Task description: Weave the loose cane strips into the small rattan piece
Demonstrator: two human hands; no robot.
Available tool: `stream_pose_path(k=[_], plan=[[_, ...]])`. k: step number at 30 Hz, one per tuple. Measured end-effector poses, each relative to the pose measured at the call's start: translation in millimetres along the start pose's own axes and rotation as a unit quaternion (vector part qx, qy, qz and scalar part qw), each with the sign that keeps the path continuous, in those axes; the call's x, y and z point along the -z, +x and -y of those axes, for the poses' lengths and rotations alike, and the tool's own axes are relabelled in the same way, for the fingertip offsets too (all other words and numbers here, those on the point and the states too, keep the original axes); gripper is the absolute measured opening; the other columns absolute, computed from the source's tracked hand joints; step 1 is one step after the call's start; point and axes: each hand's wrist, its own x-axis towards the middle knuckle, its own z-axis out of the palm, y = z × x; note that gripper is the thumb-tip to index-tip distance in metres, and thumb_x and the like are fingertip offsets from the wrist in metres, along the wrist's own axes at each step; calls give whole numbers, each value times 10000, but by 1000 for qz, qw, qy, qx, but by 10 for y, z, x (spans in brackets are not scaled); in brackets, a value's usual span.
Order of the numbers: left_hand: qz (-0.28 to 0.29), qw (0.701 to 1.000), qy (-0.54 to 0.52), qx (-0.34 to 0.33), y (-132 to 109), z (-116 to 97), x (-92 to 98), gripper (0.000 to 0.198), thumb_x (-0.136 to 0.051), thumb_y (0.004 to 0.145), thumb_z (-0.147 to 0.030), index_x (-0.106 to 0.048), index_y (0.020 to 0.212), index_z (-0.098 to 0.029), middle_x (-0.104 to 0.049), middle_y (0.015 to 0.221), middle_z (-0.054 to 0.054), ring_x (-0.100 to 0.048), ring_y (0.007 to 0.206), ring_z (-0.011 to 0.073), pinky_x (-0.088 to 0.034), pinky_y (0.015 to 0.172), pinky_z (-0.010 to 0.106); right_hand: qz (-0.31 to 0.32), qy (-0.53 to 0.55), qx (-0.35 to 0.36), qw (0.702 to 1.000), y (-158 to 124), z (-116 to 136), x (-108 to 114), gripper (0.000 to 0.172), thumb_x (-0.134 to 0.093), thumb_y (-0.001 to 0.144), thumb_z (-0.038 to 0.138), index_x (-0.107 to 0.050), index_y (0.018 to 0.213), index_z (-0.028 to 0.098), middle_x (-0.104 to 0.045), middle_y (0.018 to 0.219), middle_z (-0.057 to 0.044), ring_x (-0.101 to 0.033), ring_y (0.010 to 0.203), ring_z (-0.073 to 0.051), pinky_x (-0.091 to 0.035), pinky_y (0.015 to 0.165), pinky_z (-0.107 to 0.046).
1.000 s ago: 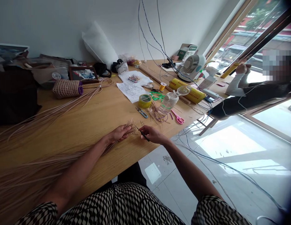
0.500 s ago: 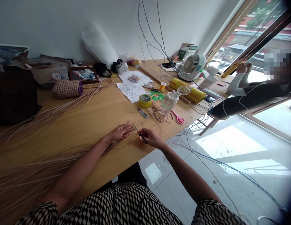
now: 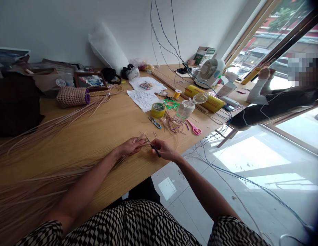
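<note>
My left hand point(image 3: 129, 147) is closed round the ends of a long bundle of pale straw strands point(image 3: 46, 184) that trails back left across the wooden table point(image 3: 97, 130). My right hand point(image 3: 165, 149) pinches a thin black tool point(image 3: 155, 149), its tip pointing at the strand ends by my left fingers. Both hands rest near the table's front edge, almost touching.
Beyond my hands lie small blue scissors point(image 3: 155, 123), a yellow tape roll point(image 3: 158, 110), a clear plastic jar point(image 3: 186, 109), pink scissors point(image 3: 194, 128) and papers point(image 3: 143, 99). A woven pouch point(image 3: 71, 96) sits left, a small fan point(image 3: 209, 72) far right. Another person point(image 3: 277, 99) sits right. Wires point(image 3: 164, 37) hang overhead.
My right hand has shifted a little left, bringing the black tool closer to the strand ends in my left hand. The left hand has barely moved.
</note>
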Motion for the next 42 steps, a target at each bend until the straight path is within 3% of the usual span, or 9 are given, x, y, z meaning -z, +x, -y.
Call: stream_pose_path(k=[11, 19, 32, 42], plan=[[-2, 1000, -22, 16, 6, 11, 14, 360, -510, 821, -535, -409, 763, -194, -288, 459, -95, -138, 358, 30, -67, 346, 190, -79, -25, 17, 996, -12, -176, -88, 422, -683, 673, 480, -536, 898, 154, -443, 573, 63, -354, 492, -58, -251, 455, -206], [-16, 1000, -16, 12, 19, 41, 46, 510, -271, 829, -683, -440, 792, -203, -323, 482, -66, -155, 327, 37, -52, 363, 234, -42, -34, 18, 998, 38, -103, 63, 460, -709, 655, 456, -515, 940, 152, -457, 637, 58, -391, 538, -63, -283, 456, -195], [32, 999, 10, 23, -29, -35, -41, 520, -421, 779, -682, -489, 804, -167, -323, 471, -71, -185, 351, 38, -86, 335, 196, 44, -108, 24, 993, 83, 68, 188, 394, -687, 685, 431, -512, 903, 153, -462, 629, 54, -391, 545, -66, -303, 459, -193], [13, 1000, 5, 11, -21, -2, -18, 460, -426, 815, -628, -468, 737, -177, -291, 470, -70, -177, 354, 39, -67, 352, 219, -12, -80, 30, 996, 51, -93, 66, 419, -667, 690, 507, -540, 866, 148, -436, 581, 62, -348, 501, -58, -244, 438, -198]])
